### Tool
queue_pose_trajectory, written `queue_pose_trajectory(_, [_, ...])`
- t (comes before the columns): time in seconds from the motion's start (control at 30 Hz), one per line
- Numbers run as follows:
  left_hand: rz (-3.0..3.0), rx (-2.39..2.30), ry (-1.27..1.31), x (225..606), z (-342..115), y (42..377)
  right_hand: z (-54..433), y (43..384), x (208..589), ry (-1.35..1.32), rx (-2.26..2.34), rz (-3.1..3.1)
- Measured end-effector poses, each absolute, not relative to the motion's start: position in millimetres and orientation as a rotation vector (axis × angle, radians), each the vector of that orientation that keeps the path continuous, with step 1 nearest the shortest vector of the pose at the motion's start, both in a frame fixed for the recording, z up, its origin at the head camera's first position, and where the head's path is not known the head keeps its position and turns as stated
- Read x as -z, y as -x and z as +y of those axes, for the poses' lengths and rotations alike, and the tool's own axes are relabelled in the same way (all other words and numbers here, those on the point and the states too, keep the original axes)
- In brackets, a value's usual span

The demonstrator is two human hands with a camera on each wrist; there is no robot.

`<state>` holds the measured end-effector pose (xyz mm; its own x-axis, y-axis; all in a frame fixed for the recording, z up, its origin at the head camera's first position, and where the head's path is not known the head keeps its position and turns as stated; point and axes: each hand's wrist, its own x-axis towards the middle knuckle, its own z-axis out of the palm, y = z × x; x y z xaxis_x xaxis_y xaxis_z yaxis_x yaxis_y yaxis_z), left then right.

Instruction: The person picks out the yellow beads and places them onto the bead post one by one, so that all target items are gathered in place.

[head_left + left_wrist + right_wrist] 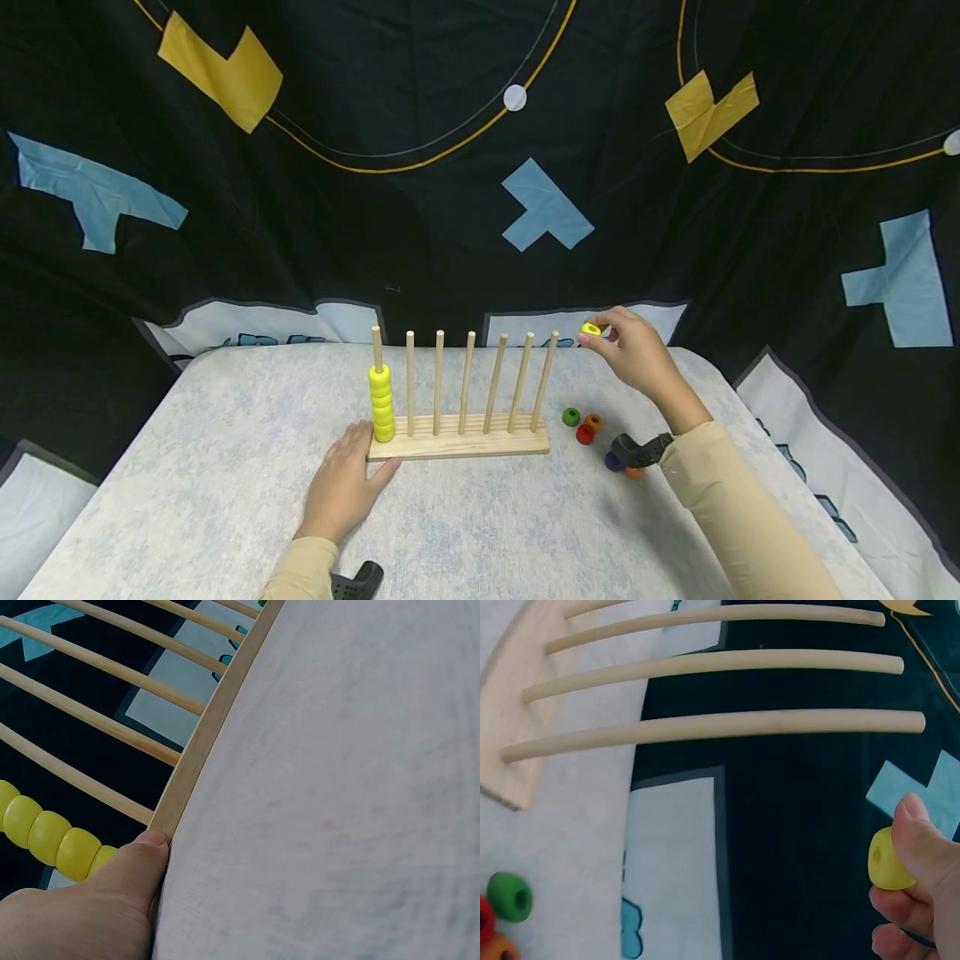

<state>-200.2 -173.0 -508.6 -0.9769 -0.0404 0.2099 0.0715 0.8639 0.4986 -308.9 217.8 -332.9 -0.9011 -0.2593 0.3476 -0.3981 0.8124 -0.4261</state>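
A wooden peg rack [459,447] stands on the table, with several upright pegs in its base. Several yellow beads [381,404] are stacked on its leftmost peg. My left hand [342,483] rests at the rack's left end, fingers extended beside the base. In the left wrist view its thumb [135,862] presses the base's front edge. Up past the rightmost peg [720,730], my right hand [633,350] pinches a yellow bead [886,859] between thumb and fingers. The bead's hole shows, and it is apart from the peg.
Right of the rack lie loose beads: a green one [571,417], a red one [585,434], an orange one [594,422], and a dark blue one [613,461] partly behind the wrist camera [637,450]. A black patterned cloth [420,242] hangs behind the table [480,525].
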Motion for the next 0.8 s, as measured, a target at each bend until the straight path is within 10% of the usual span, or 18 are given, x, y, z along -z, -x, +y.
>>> queue_pose_trajectory(0.8, [-2.822, 0.769, 0.014, 508, -172, 200, 130, 326, 293, -0.622, -0.74, -2.648])
